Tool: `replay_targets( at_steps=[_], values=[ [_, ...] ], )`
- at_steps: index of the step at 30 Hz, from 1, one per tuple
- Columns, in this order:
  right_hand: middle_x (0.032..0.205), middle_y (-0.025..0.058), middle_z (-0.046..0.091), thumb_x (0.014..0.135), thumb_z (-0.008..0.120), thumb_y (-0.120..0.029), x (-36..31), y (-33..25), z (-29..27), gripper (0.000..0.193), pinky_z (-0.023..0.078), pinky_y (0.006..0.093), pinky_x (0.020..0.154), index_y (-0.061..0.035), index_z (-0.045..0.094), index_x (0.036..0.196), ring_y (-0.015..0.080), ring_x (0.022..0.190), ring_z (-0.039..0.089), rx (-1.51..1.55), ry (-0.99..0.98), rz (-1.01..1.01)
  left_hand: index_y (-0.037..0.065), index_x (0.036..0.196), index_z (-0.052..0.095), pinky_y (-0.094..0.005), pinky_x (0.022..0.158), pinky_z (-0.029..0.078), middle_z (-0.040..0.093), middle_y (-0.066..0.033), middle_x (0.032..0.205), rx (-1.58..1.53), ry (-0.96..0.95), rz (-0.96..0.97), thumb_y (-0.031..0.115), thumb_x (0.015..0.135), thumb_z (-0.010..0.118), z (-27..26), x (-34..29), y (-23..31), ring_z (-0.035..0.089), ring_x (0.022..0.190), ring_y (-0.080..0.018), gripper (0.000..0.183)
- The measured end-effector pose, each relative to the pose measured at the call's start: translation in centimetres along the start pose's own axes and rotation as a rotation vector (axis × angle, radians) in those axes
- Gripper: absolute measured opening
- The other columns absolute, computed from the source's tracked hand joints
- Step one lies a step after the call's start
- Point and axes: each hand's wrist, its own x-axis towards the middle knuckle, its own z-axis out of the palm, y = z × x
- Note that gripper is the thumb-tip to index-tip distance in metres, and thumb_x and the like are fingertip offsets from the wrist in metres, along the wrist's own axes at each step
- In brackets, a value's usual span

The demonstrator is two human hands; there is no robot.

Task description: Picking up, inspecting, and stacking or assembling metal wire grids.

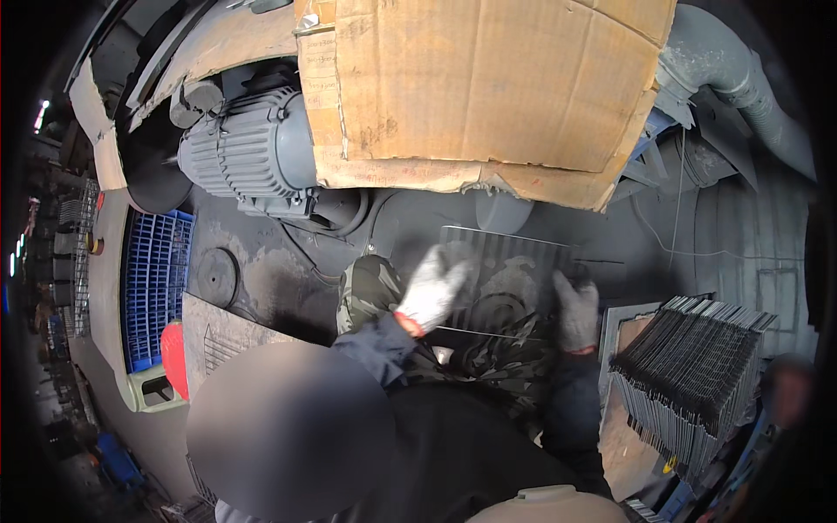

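Observation:
A thin rectangular wire rack (499, 277) with closely spaced parallel wires is held over my camouflage-clad legs. My left hand (433, 292), in a pale work glove with a red cuff, closes on its left edge. At the opposite side, my right hand (577, 312), gloved the same way, is closed around the right edge; motion blurs its fingertips. To the right of that hand, a tall stack of similar dark wire racks (689, 370) rests on a board.
A large cardboard sheet (488, 87) covers machinery ahead, beside a grey electric motor (248, 144). A grey duct (732, 74) curves at far right. On the left are a blue plastic crate (157, 288), a red rounded object (175, 362) and a flat board (261, 327).

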Motion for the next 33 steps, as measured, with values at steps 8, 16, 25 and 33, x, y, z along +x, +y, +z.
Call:
replay_targets(
  at_steps=[8, 16, 25, 33],
  values=[
    [0.104, 0.0012, 0.077, 0.1, 0.074, -0.007, -0.2, 0.9, 6.4, 0.018, 0.056, 0.0279, 0.077, 0.0001, 0.075, 0.117, 0.0105, 0.087, 0.069, -0.033, -0.016, -0.019, 0.004, 0.116, 0.057, -0.0308, 0.065, 0.058, 0.068, -0.0052, 0.091, -0.14, 0.013, -0.272, 0.017, 0.107, 0.07, -5.5, -1.6, 6.9, 0.067, 0.076, -0.014, 0.021],
    [0.112, 0.0068, 0.079, 0.102, 0.073, -0.012, 1.3, 1.6, 0.8, 0.024, 0.056, 0.0311, 0.089, 0.0026, 0.076, 0.121, 0.0157, 0.097, 0.073, -0.07, 0.014, 0.046, 0.002, 0.117, 0.058, -0.0319, 0.057, 0.054, 0.068, -0.004, 0.087, -0.005, 0.032, -0.135, 0.021, 0.106, 0.072, -1.9, 0.4, -0.3, 0.067, 0.069, -0.015, 0.026],
    [0.091, 0.0065, 0.075, 0.1, 0.073, -0.022, 1.9, -0.3, 0.6, 0.022, 0.049, 0.0279, 0.061, -0.0031, 0.076, 0.11, 0.0133, 0.072, 0.066, -0.006, -0.195, 0.295, 0.005, 0.102, 0.068, -0.0372, 0.06, 0.063, 0.071, -0.0061, 0.083, -0.391, -0.246, -0.541, 0.03, 0.103, 0.075, -6.1, 1.3, 7.8, 0.07, 0.067, -0.018, 0.026],
    [0.11, 0.013, 0.078, 0.101, 0.066, -0.013, -0.5, -3.4, -2.7, 0.026, 0.06, 0.0328, 0.084, 0.0028, 0.075, 0.12, 0.0209, 0.094, 0.075, 0.021, -0.029, 0.157, 0.001, 0.119, 0.067, -0.037, 0.068, 0.063, 0.071, -0.0087, 0.1, -0.397, -0.272, -0.52, 0.019, 0.102, 0.074, -0.6, 1.6, 8.3, 0.07, 0.081, -0.0182, 0.026]
  ],
)
